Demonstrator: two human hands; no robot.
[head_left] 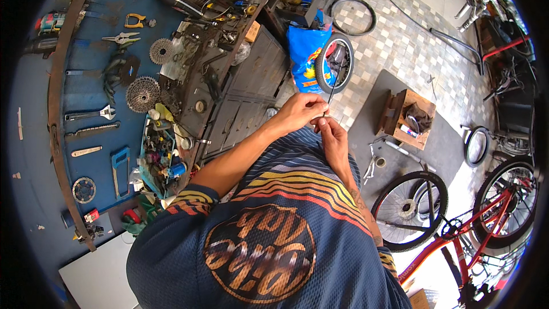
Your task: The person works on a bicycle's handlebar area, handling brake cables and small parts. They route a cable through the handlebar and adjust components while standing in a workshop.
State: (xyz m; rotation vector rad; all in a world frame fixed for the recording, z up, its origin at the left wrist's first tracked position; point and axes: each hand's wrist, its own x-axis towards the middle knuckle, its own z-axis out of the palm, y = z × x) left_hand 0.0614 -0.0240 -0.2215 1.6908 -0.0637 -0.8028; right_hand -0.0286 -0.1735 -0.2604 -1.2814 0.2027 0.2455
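Observation:
My left hand point(300, 111) and my right hand point(333, 137) meet in front of my body, fingertips pinched close together. Between them runs a thin dark rod or cable point(331, 92), whose upper end sticks out past my left fingers toward the small wheel behind. Its kind is too small to make out. Both hands grip it near its lower part, the right just below the left. Fingers cover most of the piece.
Left, a cluttered workbench point(200, 80) stands under a blue tool board point(94, 97). Ahead are a blue bag point(303, 51) and a small wheel point(343, 71). A wooden box point(394, 111) stands on a dark mat point(366, 131). A red bicycle point(457, 240) lies at right.

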